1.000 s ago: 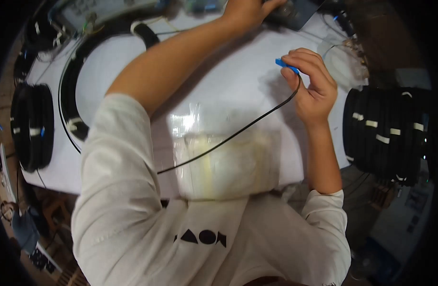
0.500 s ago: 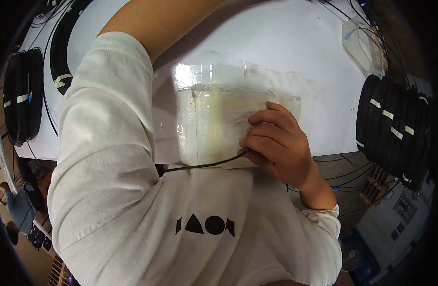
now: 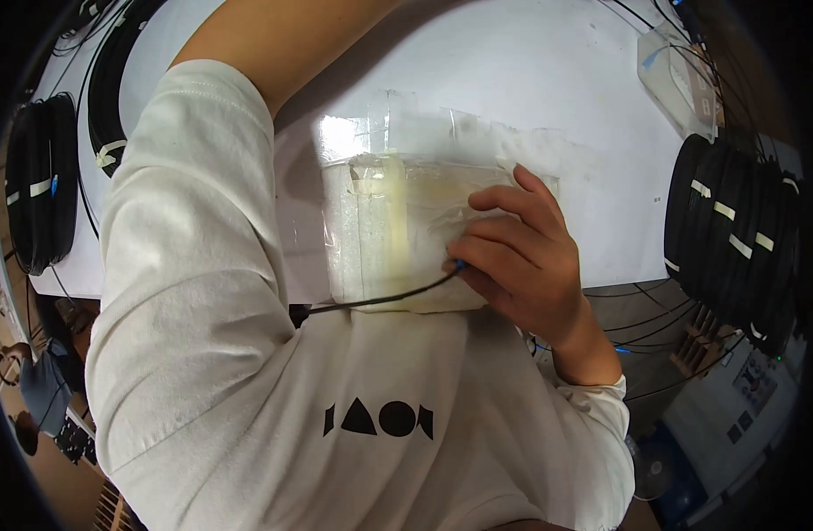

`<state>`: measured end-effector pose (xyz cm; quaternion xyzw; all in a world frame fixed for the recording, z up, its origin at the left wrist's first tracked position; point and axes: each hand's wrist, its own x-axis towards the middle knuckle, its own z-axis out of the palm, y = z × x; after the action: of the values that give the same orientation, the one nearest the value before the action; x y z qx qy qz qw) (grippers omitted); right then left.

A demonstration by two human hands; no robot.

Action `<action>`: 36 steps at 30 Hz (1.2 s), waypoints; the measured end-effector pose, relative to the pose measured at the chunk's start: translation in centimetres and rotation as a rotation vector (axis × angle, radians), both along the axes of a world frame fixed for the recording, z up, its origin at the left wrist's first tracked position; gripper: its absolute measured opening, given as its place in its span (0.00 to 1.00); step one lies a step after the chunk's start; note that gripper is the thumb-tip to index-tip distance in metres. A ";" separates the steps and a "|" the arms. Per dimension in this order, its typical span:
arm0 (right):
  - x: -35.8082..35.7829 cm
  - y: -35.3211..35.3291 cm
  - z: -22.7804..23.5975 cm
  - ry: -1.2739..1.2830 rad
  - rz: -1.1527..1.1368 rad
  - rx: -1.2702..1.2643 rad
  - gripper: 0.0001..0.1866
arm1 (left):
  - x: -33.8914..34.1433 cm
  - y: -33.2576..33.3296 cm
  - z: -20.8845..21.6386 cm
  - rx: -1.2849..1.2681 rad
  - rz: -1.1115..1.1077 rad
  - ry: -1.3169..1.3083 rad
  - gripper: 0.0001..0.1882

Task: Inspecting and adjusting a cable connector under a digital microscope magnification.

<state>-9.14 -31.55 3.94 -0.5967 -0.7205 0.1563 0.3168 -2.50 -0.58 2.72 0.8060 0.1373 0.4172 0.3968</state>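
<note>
The right hand (image 3: 521, 265) lies at the near edge of the white table (image 3: 530, 71), its fingers (image 3: 504, 232) curled in and pinched shut on the tip of a thin black cable (image 3: 380, 301) – a speck of blue shows at the pinch, right where the fingertips meet. From there the cable runs toward 8 o'clock, across the lower edge of a clear plastic bag (image 3: 398, 230) taped flat to the table's front, and slips out of sight against the white shirt. The bag sits at the middle of the view, touching the hand on its 3 o'clock side.

The left arm, in a white sleeve (image 3: 185, 265), stretches up toward 12 o'clock and leaves the picture at the top – the left hand itself is out of view, so its fingers cannot be told.

At 9 o'clock a stack of black cable coils (image 3: 39, 195) bound with pale tape hangs off the table's left end. At 3 o'clock a second stack of black coils (image 3: 734, 239) stands just beside the right end. Near 1 o'clock a small clear pouch (image 3: 676, 75) lies on the table.
</note>
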 end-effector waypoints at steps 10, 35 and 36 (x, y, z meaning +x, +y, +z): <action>0.7 0.5 -0.1 -0.001 0.044 0.002 0.12 | 0.7 0.4 0.0 0.044 0.028 0.008 0.12; 17.8 12.4 -1.0 -0.277 -0.361 0.726 0.13 | 2.6 2.5 -2.8 0.151 -0.005 -0.161 0.11; 18.6 13.7 -1.5 -0.262 -0.373 0.770 0.13 | 2.6 2.4 -2.9 0.094 -0.027 -0.163 0.11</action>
<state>9.44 -17.84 2.39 -0.5698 -0.6403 -0.2600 0.4448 0.08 1.77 -0.19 0.7888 0.0739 0.4822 0.3739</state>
